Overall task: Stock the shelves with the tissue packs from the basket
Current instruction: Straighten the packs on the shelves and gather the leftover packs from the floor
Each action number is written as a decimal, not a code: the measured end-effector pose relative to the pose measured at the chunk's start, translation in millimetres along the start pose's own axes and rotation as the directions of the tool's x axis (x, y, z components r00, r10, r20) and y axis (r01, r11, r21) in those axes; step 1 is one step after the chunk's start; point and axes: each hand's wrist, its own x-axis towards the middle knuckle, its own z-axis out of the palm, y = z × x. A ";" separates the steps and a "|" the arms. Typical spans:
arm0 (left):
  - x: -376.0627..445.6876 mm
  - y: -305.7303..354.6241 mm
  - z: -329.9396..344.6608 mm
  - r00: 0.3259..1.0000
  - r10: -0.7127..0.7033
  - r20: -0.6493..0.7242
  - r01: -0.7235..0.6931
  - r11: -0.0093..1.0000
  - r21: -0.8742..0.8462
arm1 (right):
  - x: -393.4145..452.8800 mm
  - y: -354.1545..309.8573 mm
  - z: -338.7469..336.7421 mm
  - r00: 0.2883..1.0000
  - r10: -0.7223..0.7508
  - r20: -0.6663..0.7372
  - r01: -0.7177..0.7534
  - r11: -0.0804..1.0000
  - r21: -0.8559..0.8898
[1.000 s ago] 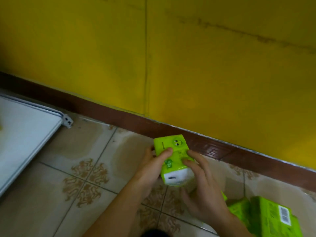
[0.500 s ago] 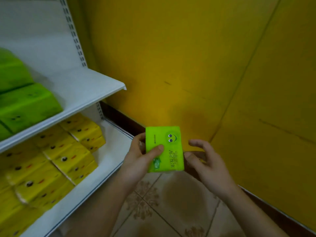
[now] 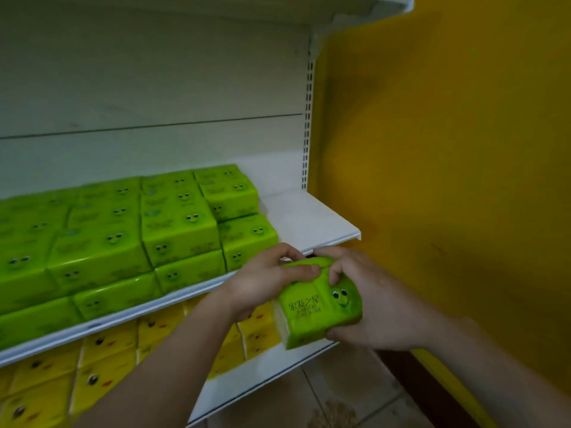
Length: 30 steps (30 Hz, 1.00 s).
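I hold a green tissue pack (image 3: 318, 307) with a smiley face in both hands, just in front of the middle shelf's front edge. My left hand (image 3: 265, 281) grips its top left end, thumb across the top. My right hand (image 3: 374, 304) curls round its right side and bottom corner. The white middle shelf (image 3: 312, 217) carries stacked green tissue packs (image 3: 173, 223) on its left and centre, with a bare strip at its right end. The basket is out of view.
Yellow tissue packs (image 3: 105, 359) fill the bottom shelf (image 3: 247, 384) below. A yellow wall (image 3: 448, 149) stands close on the right, with a dark skirting board (image 3: 411, 375) and tiled floor (image 3: 340, 403) beneath. Another shelf edge (image 3: 370, 7) overhangs at the top.
I have risen from the floor and turned left to the shelves. The green pack went from low by the skirting up to the middle shelf's edge. My right hand now grips it.
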 end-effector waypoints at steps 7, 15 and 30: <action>8.7 19.0 -63.7 0.632 0.609 -0.480 0.038 0.594 0.803 | 103.7 15.0 2.2 0.991 -0.014 -0.132 0.012 1.000 -0.010; 18.0 -1.5 -110.6 0.789 0.413 -0.456 0.397 0.224 0.890 | 211.2 35.2 45.2 0.995 -0.080 0.067 0.082 0.996 -0.021; 13.1 -1.8 -55.7 0.638 0.710 -0.297 -0.144 0.489 0.860 | 120.2 24.3 21.7 0.959 0.113 -0.259 -0.126 0.991 -0.034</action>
